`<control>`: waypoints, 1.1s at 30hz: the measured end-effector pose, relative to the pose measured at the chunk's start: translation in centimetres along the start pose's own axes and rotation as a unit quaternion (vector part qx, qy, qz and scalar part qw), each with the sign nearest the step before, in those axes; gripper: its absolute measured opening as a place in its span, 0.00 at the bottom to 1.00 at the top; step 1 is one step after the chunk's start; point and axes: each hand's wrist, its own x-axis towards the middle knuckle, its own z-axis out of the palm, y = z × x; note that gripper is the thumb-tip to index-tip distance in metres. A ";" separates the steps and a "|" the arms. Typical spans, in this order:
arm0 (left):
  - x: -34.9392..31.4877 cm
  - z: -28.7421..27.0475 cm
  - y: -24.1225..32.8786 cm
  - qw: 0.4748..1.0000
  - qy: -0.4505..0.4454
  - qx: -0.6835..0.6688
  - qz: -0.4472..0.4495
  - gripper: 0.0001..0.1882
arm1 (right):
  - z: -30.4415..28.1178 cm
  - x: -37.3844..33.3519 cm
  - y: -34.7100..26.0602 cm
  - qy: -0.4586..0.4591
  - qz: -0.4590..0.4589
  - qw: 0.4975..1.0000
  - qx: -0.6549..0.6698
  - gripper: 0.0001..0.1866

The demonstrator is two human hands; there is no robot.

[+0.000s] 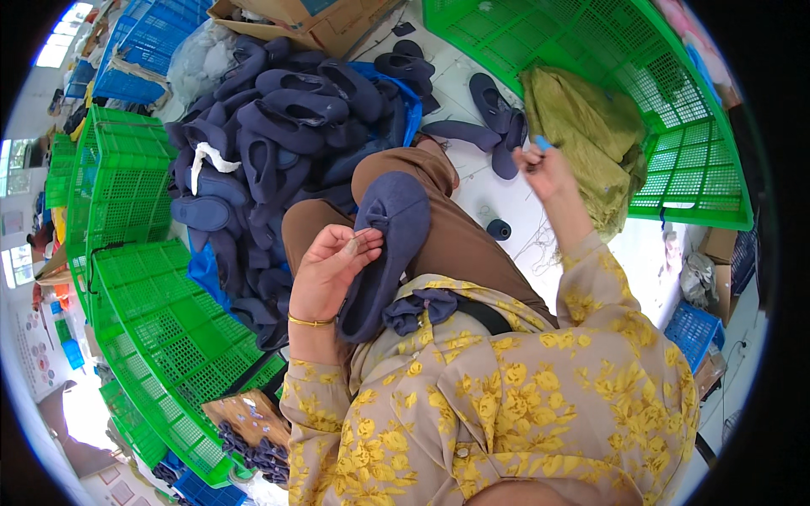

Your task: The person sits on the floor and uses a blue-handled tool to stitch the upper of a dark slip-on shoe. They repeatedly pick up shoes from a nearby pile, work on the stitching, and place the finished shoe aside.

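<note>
A navy cloth slipper (403,207) lies across my lap, toe pointing away from me. At its opening, my left hand (332,261) pinches a small knot of dark fabric (376,222) on the upper. My right hand (547,171) is raised well off to the right, apart from the slipper. Its fingers are curled together, with a blue wrap (542,143) on one finger. Whatever they hold is too small to make out. A crumpled piece of navy cloth (420,309) rests at my waist.
A large heap of navy slippers (278,126) fills the left side, beside green plastic crates (160,312). A few loose slippers (489,101) lie on the white floor near a dark thread spool (499,229). An olive sack (582,126) leans against another green crate (675,160) at right.
</note>
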 end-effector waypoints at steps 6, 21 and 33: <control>1.1 1.0 -0.5 0.997 0.078 0.026 -0.002 0.05 | -2.6 -3.6 -3.0 0.018 -0.020 0.999 -0.025 0.04; 4.1 3.2 -2.5 0.882 0.269 0.377 0.080 0.14 | 5.8 -15.0 -14.2 -0.244 -0.201 0.946 0.067 0.09; 1.9 5.0 -1.2 0.858 0.174 0.477 0.072 0.10 | 11.3 -25.1 -8.8 -0.740 -0.150 0.633 -0.171 0.03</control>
